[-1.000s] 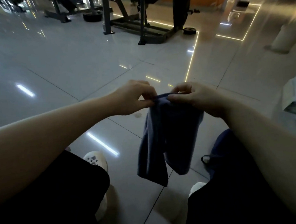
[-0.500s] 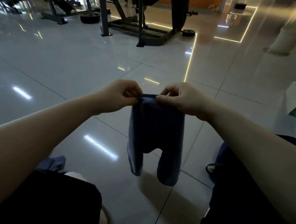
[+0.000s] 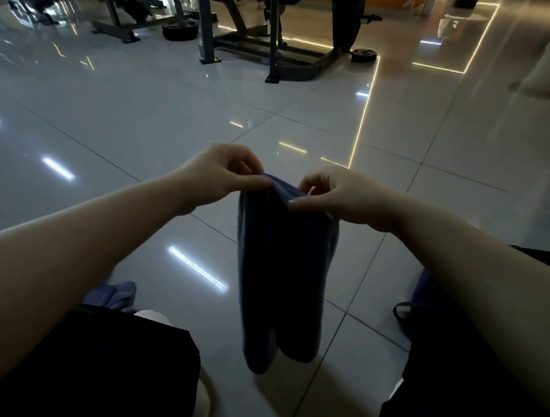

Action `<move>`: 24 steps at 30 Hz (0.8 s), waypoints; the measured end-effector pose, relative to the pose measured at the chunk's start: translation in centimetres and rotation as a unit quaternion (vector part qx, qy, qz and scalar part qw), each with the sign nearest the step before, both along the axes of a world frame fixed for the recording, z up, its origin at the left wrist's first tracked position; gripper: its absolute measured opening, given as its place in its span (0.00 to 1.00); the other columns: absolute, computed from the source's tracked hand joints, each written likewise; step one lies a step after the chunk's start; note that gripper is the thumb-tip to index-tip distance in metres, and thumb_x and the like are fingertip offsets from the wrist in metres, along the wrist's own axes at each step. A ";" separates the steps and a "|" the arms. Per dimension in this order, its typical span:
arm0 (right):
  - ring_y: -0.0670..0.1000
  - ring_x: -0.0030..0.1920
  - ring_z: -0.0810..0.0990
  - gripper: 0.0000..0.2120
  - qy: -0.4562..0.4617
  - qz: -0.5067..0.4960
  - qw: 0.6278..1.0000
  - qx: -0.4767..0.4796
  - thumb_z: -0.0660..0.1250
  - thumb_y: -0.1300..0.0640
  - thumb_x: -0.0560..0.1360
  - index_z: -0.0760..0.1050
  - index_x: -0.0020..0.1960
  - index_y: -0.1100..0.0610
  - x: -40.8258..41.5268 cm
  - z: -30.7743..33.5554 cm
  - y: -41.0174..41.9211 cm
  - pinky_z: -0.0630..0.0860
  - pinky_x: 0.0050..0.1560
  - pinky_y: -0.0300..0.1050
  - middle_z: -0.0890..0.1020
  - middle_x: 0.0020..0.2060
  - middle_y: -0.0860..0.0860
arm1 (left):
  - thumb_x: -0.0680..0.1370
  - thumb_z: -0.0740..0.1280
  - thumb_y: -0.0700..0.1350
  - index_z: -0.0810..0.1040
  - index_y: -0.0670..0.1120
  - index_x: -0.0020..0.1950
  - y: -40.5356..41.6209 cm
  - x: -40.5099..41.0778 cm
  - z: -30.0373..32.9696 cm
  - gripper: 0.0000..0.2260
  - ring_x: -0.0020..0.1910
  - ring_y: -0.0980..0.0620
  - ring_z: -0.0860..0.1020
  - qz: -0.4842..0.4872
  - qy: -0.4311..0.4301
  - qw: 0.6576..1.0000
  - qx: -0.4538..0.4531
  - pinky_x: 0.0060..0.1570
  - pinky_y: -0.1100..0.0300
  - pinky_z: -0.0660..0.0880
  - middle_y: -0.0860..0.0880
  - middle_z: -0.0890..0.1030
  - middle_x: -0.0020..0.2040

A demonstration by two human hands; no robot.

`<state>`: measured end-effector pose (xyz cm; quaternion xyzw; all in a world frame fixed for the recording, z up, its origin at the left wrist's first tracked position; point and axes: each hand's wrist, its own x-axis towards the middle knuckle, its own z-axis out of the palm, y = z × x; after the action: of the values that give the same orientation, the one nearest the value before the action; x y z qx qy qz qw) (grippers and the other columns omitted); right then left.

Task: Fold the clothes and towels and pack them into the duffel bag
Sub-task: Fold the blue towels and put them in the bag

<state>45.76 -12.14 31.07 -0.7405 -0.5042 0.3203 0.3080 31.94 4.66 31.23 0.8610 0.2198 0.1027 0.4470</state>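
Blue towel (image 3: 281, 273): soft, light, limp; hangs toward 6 o'clock. Left hand (image 3: 222, 176) and right hand (image 3: 338, 197) pinch top edge; best hold at corners.

The towel (image 3: 281, 273) is soft matt blue cloth (slightly fuzzy), over a glossy, smooth tiled floor (image 3: 137, 120).

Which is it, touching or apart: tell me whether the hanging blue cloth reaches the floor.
Apart. In the head view the blue cloth hangs from both hands, and its lower ends sit above their shadow on the floor.
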 end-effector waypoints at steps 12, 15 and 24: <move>0.49 0.43 0.78 0.02 -0.093 -0.060 0.984 -0.137 0.66 0.58 0.78 0.75 0.49 0.53 5.5 -1.7 -5.2 0.75 0.42 0.39 0.80 0.45 0.52 | 0.74 0.72 0.49 0.78 0.48 0.46 4.3 -2.5 0.6 0.07 0.41 0.53 0.75 0.131 0.053 0.983 0.113 0.39 0.61 0.70 0.50 0.79 0.42; 0.50 0.40 0.78 0.05 -0.138 -0.107 0.973 -0.149 0.64 0.61 0.78 0.73 0.45 0.53 7.2 -2.0 -6.5 0.77 0.45 0.47 0.80 0.44 0.54 | 0.74 0.73 0.49 0.78 0.47 0.46 4.4 -2.4 1.1 0.07 0.40 0.52 0.74 0.149 0.038 0.979 0.136 0.38 0.61 0.69 0.50 0.79 0.41; 0.48 0.39 0.78 0.04 -0.148 -0.137 0.970 -0.136 0.62 0.62 0.79 0.74 0.47 0.55 7.3 -0.8 -7.5 0.77 0.45 0.47 0.79 0.40 0.52 | 0.73 0.74 0.48 0.78 0.49 0.45 1.6 -1.3 2.0 0.06 0.40 0.54 0.75 0.106 0.028 0.982 0.155 0.39 0.63 0.70 0.51 0.79 0.41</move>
<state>53.07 -19.68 30.26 -0.8768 -0.3893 0.2274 0.1675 30.69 6.26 33.26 0.8942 0.3040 0.1584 0.2880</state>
